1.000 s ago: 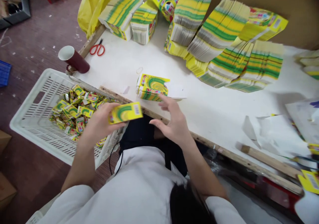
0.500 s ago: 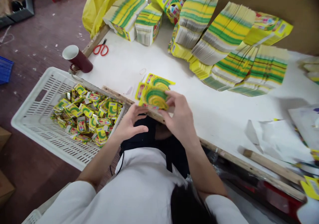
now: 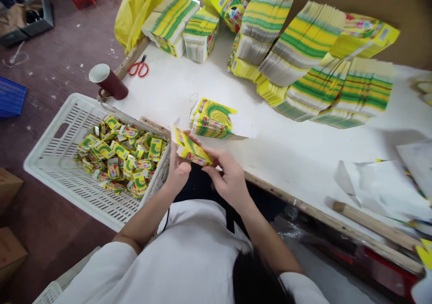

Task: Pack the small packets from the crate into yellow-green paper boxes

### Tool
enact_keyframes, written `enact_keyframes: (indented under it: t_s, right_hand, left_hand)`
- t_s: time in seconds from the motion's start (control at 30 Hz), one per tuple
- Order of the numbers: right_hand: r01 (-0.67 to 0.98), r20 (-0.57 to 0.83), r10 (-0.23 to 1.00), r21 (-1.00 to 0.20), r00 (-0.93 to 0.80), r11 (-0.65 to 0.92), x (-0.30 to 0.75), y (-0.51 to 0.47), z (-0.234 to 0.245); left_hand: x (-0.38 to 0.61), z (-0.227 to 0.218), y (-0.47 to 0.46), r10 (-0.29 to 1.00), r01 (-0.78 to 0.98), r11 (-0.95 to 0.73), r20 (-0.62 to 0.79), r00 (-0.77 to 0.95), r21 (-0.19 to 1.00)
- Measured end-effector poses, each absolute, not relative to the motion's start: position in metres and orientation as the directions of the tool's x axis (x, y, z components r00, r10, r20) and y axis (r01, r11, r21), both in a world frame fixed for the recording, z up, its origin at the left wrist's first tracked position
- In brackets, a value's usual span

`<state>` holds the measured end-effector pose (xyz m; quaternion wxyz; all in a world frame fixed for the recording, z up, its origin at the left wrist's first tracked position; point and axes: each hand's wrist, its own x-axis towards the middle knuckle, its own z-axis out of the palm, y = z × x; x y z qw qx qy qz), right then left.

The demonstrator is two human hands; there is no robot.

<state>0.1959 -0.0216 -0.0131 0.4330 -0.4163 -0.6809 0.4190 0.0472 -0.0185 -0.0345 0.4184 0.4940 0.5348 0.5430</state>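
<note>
A small yellow and green printed carton (image 3: 191, 150) is held between both hands, tilted just off the table's near edge. My left hand (image 3: 178, 166) grips its left end, the thumb in front and the fingers partly hidden behind. With thumb and fingers, my right hand (image 3: 227, 173) pinches the carton's right end. Just beyond the hands lies a stack of flat cartons (image 3: 213, 118) with the same print. Left of my left hand, a white plastic basket (image 3: 50, 153) contains many small yellow and green boxes (image 3: 116, 151).
Tall stacks of flat cartons (image 3: 303, 47) line the back of the white table (image 3: 286, 155). Red-handled scissors (image 3: 139, 67) and a maroon mug (image 3: 110, 83) are at the left end. Crumpled white paper (image 3: 381, 189) and a wooden strip (image 3: 374, 225) lie to the right.
The right hand has drawn one carton off the stack toward my body. My left hand, previously open and empty, now grips its left end too. The carton has turned edge-up.
</note>
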Motion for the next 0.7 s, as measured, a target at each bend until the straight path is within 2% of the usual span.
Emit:
enact_keyframes:
  t_s: [0.07,0.13,0.23,0.3,0.37,0.47,0.53,0.6,0.67,0.7]
  right_hand:
    - [0.245,0.285,0.917,-0.902,-0.278,0.354,0.204,-0.018,-0.012]
    - [0.274,0.328,0.903,-0.874,-0.279,0.402,0.213,-0.016,-0.011]
    - [0.355,0.391,0.876,-0.806,-0.282,0.474,0.224,-0.013,-0.012]
    - [0.462,0.461,0.836,-0.697,-0.299,0.549,0.23,-0.012,-0.012]
    - [0.538,0.533,0.775,-0.566,-0.339,0.624,0.232,-0.012,-0.011]
    - [0.513,0.579,0.696,-0.48,-0.424,0.712,0.226,-0.016,-0.011]
    - [0.495,0.588,0.72,-0.531,-0.37,0.688,0.22,-0.02,-0.012]
    - [0.465,0.569,0.807,-0.677,-0.16,0.57,0.216,-0.024,-0.015]
    - [0.333,0.422,0.906,-0.855,0.003,0.397,0.212,-0.027,-0.02]
    - [0.233,0.306,0.952,-0.926,-0.001,0.297,0.21,-0.027,-0.023]
  left_hand:
    - [0.041,-0.041,-0.021,0.952,-0.039,-0.137,0.121,-0.282,0.99]
    - [0.031,-0.041,-0.02,0.947,-0.067,-0.099,0.074,-0.313,0.993]
    - [0.007,-0.025,-0.016,0.99,-0.098,-0.052,0.038,-0.135,0.994]
    - [-0.011,-0.007,-0.014,0.995,-0.082,-0.098,0.1,0.026,0.992]
    - [-0.02,0.009,-0.014,0.973,0.072,-0.163,0.148,0.178,0.984]
    - [-0.011,0.02,-0.017,0.942,0.455,-0.189,0.03,0.333,0.87]
    - [0.005,0.016,-0.02,0.945,0.601,-0.167,-0.048,0.325,0.781]
    - [0.02,0.008,-0.023,0.955,0.65,-0.163,-0.047,0.292,0.742]
    - [0.029,0.001,-0.027,0.959,0.655,-0.205,0.016,0.281,0.727]
    - [0.031,-0.002,-0.029,0.955,0.652,-0.242,0.057,0.292,0.719]
